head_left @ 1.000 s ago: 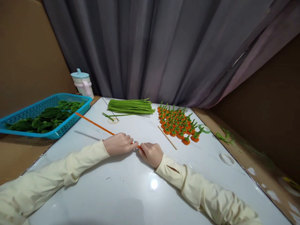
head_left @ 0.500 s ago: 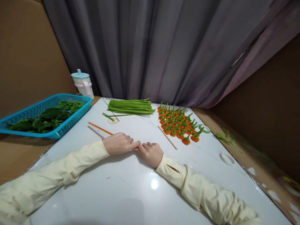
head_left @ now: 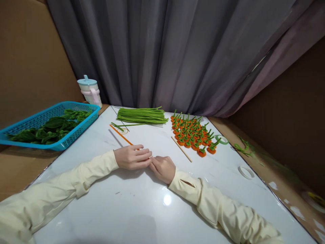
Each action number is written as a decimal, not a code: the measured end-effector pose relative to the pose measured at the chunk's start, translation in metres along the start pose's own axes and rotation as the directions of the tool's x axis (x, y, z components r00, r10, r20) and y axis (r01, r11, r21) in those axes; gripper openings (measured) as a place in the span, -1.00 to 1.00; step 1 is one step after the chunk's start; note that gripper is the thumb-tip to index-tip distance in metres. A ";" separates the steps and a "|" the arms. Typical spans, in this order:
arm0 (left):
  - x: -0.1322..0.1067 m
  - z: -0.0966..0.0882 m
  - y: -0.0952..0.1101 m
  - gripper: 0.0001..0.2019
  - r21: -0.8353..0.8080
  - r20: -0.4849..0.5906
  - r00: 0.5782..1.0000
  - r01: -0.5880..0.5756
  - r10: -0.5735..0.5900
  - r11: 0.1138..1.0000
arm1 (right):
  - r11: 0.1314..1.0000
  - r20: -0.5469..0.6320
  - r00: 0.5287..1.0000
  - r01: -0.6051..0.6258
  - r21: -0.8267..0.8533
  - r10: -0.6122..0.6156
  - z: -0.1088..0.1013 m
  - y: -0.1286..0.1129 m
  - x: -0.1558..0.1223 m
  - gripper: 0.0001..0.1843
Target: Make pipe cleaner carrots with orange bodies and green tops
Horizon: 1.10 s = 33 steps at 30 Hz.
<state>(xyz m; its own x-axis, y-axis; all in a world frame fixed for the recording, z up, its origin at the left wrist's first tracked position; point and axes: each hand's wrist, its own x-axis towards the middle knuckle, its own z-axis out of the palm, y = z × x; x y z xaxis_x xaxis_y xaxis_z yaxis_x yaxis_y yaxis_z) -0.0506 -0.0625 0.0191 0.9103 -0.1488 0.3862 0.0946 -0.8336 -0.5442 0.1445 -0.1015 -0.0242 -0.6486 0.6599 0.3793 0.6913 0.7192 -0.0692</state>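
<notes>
An orange pipe cleaner (head_left: 121, 135) slants up and left out of my left hand (head_left: 132, 158), its far end raised over the table. The fingers of that hand lie bent across it, the thumb hidden below. My right hand (head_left: 164, 169) is closed in a pinch, its fingertips meeting those of the left; the near end of the pipe cleaner disappears between them. Beyond the hands lies a bundle of green pipe cleaners (head_left: 142, 116). Several small orange pieces with green stems (head_left: 195, 146) stand in rows at the right, beside a thin wooden stick (head_left: 181, 149).
A blue basket (head_left: 59, 146) of green fuzzy leaves sits at the left, with a lidded cup (head_left: 90, 92) behind it. Rolls of green tape (head_left: 221, 139) and white tape (head_left: 245, 172) lie along the right edge. A grey curtain (head_left: 162, 54) hangs behind the table.
The orange pipe cleaner's free end has swung up and to the right. My left hand has turned and its fingers have spread over the pipe cleaner; the right hand has barely shifted.
</notes>
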 end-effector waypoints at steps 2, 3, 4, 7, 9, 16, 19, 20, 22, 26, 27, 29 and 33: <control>-0.004 0.000 0.004 -0.77 -0.052 -0.007 0.998 0.057 -0.057 0.997 | 0.992 0.020 0.999 -0.034 0.121 0.031 0.000 0.001 0.001 -0.67; -0.006 0.000 0.007 -0.76 -0.078 0.007 0.995 0.103 -0.103 0.992 | 0.977 0.036 0.998 -0.052 0.207 0.046 -0.001 0.002 0.001 -0.65; -0.007 0.000 0.010 -0.75 -0.100 0.028 0.988 0.153 -0.151 0.983 | 0.949 0.058 0.997 -0.074 0.308 0.059 -0.002 0.002 0.002 -0.62; -0.010 -0.001 0.016 -0.72 -0.132 0.052 0.970 0.243 -0.238 0.961 | 0.757 0.148 0.983 -0.177 0.629 0.107 -0.005 0.004 0.004 -0.54; -0.011 0.001 0.019 -0.73 -0.129 0.020 0.968 0.249 -0.249 0.960 | 0.561 0.221 0.967 -0.254 0.788 0.128 -0.006 0.004 0.005 -0.51; -0.015 0.021 0.022 -0.77 -0.117 -0.177 0.945 0.258 -0.276 0.959 | 0.179 0.408 0.909 -0.417 0.891 0.082 -0.008 0.001 0.007 -0.50; -0.014 0.027 0.021 -0.76 -0.226 -0.235 0.935 0.214 -0.267 0.950 | 0.171 0.435 0.899 -0.437 0.883 0.054 -0.009 0.001 0.008 -0.50; -0.013 0.027 0.021 -0.75 -0.289 -0.239 0.923 0.229 -0.302 0.929 | 0.154 0.445 0.894 -0.448 0.880 0.056 -0.009 0.000 0.008 -0.51; -0.008 0.024 0.021 -0.71 -0.480 -0.200 0.871 0.313 -0.450 0.820 | 0.095 0.477 0.876 -0.483 0.871 0.076 -0.011 0.000 0.009 -0.52; 0.002 0.013 0.019 -0.65 -0.874 0.050 0.760 0.347 -0.648 0.339 | -0.041 0.526 0.845 -0.524 0.851 0.102 -0.013 0.000 0.011 -0.54; 0.003 0.011 0.019 -0.64 -0.913 0.089 0.762 0.320 -0.641 0.254 | -0.059 0.525 0.846 -0.521 0.851 0.097 -0.013 0.000 0.012 -0.55; 0.003 0.009 0.018 -0.64 -0.945 0.118 0.776 0.279 -0.620 0.169 | -0.080 0.514 0.853 -0.509 0.857 0.086 -0.013 0.000 0.013 -0.56; 0.000 0.012 0.018 -0.65 -0.953 0.104 0.791 0.252 -0.603 0.167 | -0.093 0.496 0.866 -0.490 0.867 0.064 -0.011 0.001 0.013 -0.59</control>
<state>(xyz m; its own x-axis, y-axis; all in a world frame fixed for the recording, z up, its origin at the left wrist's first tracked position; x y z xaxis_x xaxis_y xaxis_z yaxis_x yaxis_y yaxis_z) -0.0440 -0.0716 0.0003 0.7050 0.4398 0.5563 -0.1390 -0.6836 0.7165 0.1403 -0.0945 -0.0089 -0.6753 0.7253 -0.1338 -0.0224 -0.2015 -0.9792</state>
